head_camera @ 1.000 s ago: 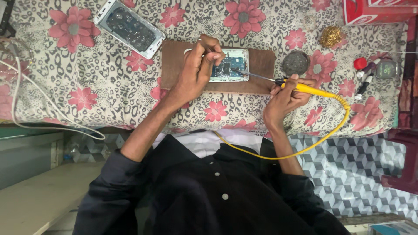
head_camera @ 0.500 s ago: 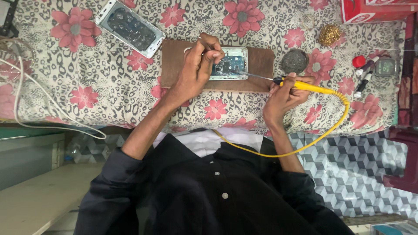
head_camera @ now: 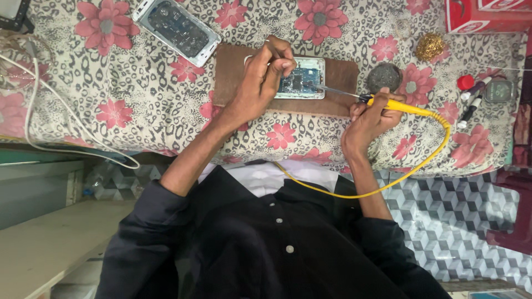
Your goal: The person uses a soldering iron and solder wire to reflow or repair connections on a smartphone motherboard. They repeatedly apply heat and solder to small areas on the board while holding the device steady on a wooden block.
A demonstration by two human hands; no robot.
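On a brown rectangular wooden board (head_camera: 332, 83), an opened phone with its circuit board bare (head_camera: 302, 77) lies pinned under the pinched fingertips of the left hand (head_camera: 260, 83). Just beside it, the right hand (head_camera: 368, 119) is clenched around a yellow-handled soldering iron (head_camera: 388, 103), its metal tip touching the phone's edge. Beyond the left hand lies a second opened phone (head_camera: 177, 27) on the floral cloth (head_camera: 111, 83).

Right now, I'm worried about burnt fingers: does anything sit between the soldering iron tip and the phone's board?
Nothing visible does. The soldering iron in the right hand reaches the opened phone from its right; the left hand pinches beside the tip.
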